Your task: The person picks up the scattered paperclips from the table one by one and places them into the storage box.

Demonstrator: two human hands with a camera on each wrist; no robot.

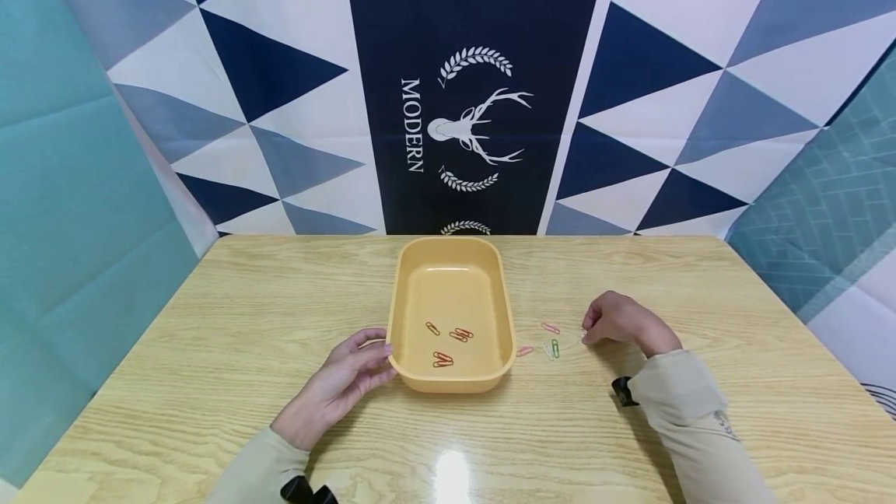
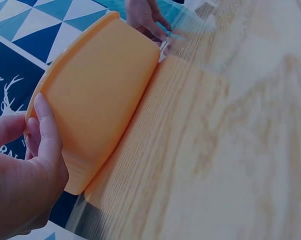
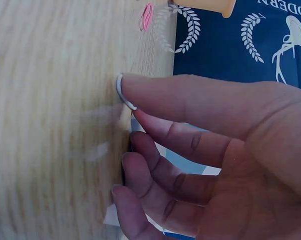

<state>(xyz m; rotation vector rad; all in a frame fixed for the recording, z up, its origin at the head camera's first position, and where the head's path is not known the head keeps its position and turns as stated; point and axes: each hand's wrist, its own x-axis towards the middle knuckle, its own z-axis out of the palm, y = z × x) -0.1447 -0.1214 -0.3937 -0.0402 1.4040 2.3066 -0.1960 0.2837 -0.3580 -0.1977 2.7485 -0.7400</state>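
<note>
A yellow-orange plastic tray [image 1: 451, 386] stands at the table's middle. Several red paper clips [image 1: 442, 360] lie inside it. My left hand [image 1: 350, 372] holds the tray's left rim near its front corner; in the left wrist view, thumb and fingers [image 2: 48, 125] grip that rim. Right of the tray, my right hand [image 1: 626, 323] is down at the tabletop, pinching a small white paper clip [image 3: 123, 92] between thumb and forefinger. Between tray and right hand lie a green paper clip [image 1: 556, 348], a white paper clip [image 1: 548, 351] and two pink paper clips, one [image 1: 551, 328] farther back.
The wooden table [image 1: 280, 286] carries all of this. Behind it hangs a patterned cloth [image 1: 469, 99] with triangles and a deer head. Teal cloth [image 1: 91, 216] covers the left side.
</note>
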